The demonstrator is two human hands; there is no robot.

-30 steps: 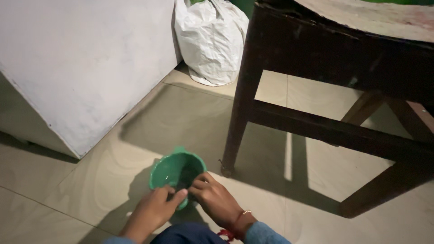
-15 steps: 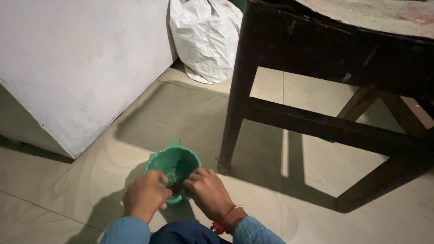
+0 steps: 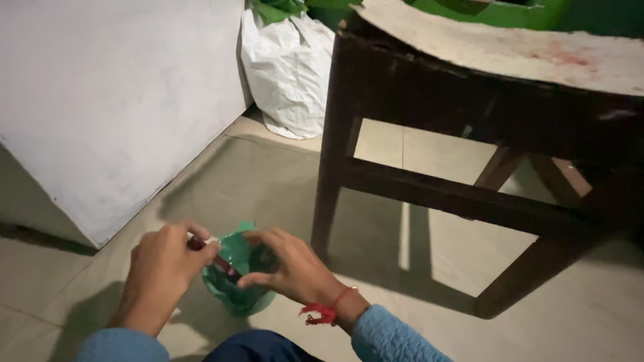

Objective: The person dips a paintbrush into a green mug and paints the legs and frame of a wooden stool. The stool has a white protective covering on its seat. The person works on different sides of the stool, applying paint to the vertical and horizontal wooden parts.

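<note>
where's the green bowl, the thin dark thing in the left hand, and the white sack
green bowl (image 3: 236,289), head view, on its outer wall below the hands
thin dark thing (image 3: 225,267), head view, on its shaft past the left hand
white sack (image 3: 287,74), head view, on the middle of its crumpled front

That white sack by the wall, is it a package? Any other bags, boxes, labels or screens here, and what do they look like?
White sack: on the floor in the corner between the pale wall and the dark wooden table; bulging, crinkled, something green poking out on top.
Green box-like thing: on the table's far edge; only part shows, so its kind is unclear.
Labels, signs, screens: none in view.
</note>
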